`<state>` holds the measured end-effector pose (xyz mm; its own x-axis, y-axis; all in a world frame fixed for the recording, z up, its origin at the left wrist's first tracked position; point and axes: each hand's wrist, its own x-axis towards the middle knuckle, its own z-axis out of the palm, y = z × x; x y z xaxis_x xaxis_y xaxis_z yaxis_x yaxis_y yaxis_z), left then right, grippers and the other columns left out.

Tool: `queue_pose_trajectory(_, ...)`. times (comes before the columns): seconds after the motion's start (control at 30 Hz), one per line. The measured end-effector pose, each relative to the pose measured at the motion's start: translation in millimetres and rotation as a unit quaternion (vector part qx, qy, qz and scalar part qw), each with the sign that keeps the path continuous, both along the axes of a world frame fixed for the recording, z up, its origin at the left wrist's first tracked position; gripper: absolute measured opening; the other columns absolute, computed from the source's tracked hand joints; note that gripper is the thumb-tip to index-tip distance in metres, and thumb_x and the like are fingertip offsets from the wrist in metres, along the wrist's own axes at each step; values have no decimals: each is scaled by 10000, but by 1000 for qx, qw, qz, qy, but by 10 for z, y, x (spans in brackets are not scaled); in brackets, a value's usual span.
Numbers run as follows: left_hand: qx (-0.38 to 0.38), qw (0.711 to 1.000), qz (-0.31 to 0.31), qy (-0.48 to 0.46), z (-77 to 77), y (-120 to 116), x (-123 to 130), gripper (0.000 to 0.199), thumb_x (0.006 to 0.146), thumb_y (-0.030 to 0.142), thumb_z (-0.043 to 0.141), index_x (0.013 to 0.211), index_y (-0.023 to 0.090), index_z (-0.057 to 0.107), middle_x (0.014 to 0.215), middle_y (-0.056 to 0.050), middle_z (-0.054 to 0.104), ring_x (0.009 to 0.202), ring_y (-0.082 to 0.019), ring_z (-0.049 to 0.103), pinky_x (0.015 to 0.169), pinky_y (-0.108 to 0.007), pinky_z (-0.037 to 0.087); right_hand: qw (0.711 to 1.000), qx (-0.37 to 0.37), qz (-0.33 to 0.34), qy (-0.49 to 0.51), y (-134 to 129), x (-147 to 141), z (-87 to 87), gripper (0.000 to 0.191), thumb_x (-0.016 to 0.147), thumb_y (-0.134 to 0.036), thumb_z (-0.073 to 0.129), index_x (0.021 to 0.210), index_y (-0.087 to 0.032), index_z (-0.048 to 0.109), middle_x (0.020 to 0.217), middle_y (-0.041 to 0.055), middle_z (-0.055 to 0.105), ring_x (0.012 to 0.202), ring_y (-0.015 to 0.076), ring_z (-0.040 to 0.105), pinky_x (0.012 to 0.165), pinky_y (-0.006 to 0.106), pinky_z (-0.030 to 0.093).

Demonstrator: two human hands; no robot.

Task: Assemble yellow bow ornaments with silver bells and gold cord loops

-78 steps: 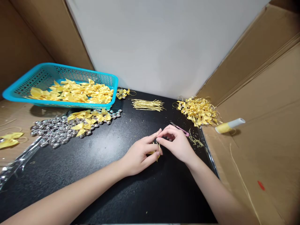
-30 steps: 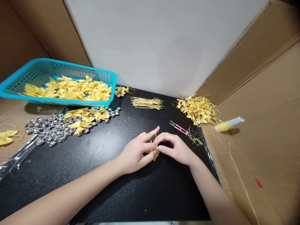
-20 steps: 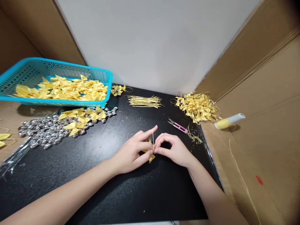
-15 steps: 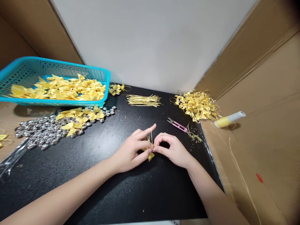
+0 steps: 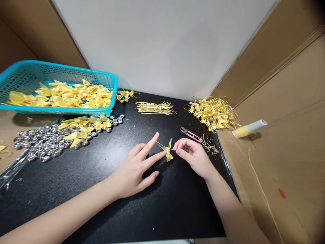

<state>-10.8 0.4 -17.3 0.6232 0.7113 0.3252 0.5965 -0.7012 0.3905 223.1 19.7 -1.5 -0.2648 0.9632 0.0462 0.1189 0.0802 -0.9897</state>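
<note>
A yellow ribbon bow (image 5: 168, 155) is stretched between my hands just above the black tabletop, on a thin gold cord (image 5: 159, 144). One end of the cord loops over the index fingertip of my left hand (image 5: 135, 167). Its fingers are spread, the middle fingertip at the bow's edge and the thumb apart from it. My right hand (image 5: 195, 156) pinches the cord on the bow's other side between thumb and index finger. Beyond that hand lie pink thread snips (image 5: 191, 134), blades pointing left.
A blue basket (image 5: 57, 110) of yellow bows stands at the left, behind a spread of silver heart-shaped beads (image 5: 43, 142). Gold cord lengths (image 5: 155, 108) lie at the back. A heap of corded bows (image 5: 214, 113), cord scraps (image 5: 210, 146) and a grey-yellow tube (image 5: 250, 128) are at right.
My left thumb has let go of the bow and the left fingers have spread. My right hand has moved right, drawing the cord taut, and the bow now shows between the hands.
</note>
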Motion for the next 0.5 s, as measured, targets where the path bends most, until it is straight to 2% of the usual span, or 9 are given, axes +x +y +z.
queue_pose_trajectory(0.1,-47,998,-30,-4,-1,-77,-75,508,852,216,549,1357,265,530,1615,-97,230,1116,-288,508,947,-456,438,1000,-13,-1,4,-9,-9,-5,197,840,-360,678,747,-209,592,867,20,680,862,165,628,848,322,467)
queue_pose_trajectory(0.2,-96,993,-54,-30,0,-79,-149,416,858,202,537,1267,266,586,1535,-88,409,1103,-255,545,934,-408,459,1000,-21,-6,-12,-12,-20,-18,154,840,-312,675,758,-210,594,799,3,675,790,151,634,793,306,484)
queue_pose_trajectory(0.33,-109,990,-18,-89,31,42,-182,179,887,214,532,1007,221,665,1201,-82,684,1009,-216,618,889,-362,474,999,-11,-24,-48,-12,-31,-19,150,822,-299,679,740,-209,592,735,-8,654,732,148,627,737,297,493)
queue_pose_trajectory(0.4,-101,989,4,-110,71,142,-139,129,892,238,557,956,207,664,1064,-67,719,972,-205,630,873,-350,474,998,-10,-28,-56,-10,-35,-11,153,806,-303,692,730,-207,600,725,-7,653,724,149,626,732,298,495)
queue_pose_trajectory(0.5,-99,988,-5,-114,150,327,27,147,889,272,589,981,196,676,1002,-56,723,948,-202,624,861,-344,473,998,-14,-33,-55,2,-41,4,152,786,-317,712,728,-205,628,718,-2,667,711,154,628,726,304,501)
